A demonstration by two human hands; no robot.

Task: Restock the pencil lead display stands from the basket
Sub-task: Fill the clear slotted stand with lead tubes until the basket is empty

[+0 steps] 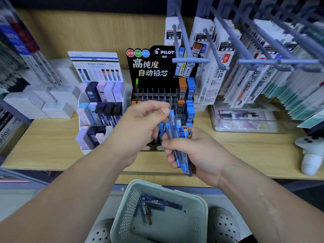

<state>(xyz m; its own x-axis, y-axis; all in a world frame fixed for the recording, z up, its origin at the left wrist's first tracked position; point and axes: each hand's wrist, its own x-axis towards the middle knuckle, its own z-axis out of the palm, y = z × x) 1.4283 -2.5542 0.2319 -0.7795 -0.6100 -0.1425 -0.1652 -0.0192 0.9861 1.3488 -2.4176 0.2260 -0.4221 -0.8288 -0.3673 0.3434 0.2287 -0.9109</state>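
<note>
My right hand (194, 151) grips a bundle of blue-capped lead cases (182, 153) in front of the black Pilot display stand (157, 67). My left hand (140, 123) pinches the top of one blue-capped case (172, 116) at the bundle's upper end. Many of the stand's slots look bare; orange and blue cases (187, 92) fill its right columns. A pale green basket (192, 213) sits on the floor below, with a few lead cases (152, 206) at its bottom. A white stand of pastel and dark cases (101, 109) is to the left.
The stands sit on a wooden shelf (52, 141). White boxes (43, 100) are stacked at the left. Grey pegs (228, 55) with hanging refill packs jut out at upper right. A clear box (245, 118) and a white controller (312, 151) lie at the right.
</note>
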